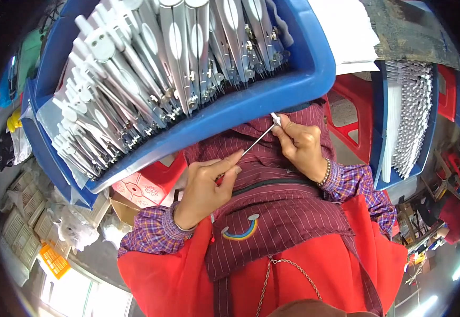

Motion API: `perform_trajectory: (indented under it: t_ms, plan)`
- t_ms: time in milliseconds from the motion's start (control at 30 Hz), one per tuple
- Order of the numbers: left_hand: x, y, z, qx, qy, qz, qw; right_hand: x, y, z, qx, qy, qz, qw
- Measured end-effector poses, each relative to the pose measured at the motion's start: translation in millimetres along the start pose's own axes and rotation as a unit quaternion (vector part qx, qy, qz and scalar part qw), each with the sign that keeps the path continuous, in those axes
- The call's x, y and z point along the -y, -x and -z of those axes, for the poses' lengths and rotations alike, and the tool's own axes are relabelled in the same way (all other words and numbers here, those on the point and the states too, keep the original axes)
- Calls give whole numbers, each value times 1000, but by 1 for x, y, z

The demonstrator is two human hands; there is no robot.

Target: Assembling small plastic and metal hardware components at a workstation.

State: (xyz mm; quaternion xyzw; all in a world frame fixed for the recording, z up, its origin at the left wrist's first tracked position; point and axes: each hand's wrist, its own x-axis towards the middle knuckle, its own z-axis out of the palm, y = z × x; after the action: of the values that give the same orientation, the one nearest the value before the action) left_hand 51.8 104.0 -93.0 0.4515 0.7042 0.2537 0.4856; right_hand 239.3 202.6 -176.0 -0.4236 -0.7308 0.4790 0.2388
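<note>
My left hand (204,186) is closed around a screwdriver (257,142) with a thin metal shaft; a bit of red shows between the fingers, and the rest of its handle is hidden. The shaft slants up to the right, its tip reaching my right hand (301,145). There, thumb and fingers pinch a small white-and-silver part (276,119), mostly covered, so its kind is unclear. Both hands are over my striped maroon apron (272,193). Just beyond them, a blue bin (240,103) holds many silver drawing compasses (174,47), packed upright in rows.
A second blue bin (380,132) on the right carries rows of small silver pieces (412,116). Red plastic stools (349,113) stand below. White paper sheets (341,31) lie at the far right of the near bin. A pink patterned box (140,189) sits at left.
</note>
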Motion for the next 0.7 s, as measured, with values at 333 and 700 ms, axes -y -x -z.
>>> perform_trajectory:
  t_ms: [333,700]
  plan:
    - [1,4,3,-4,-4,-31,1000,-2,3,4,31,-28,-39,998]
    - [0,7,1,17,33,-1,999,0,3,12,61,-56,-83,993]
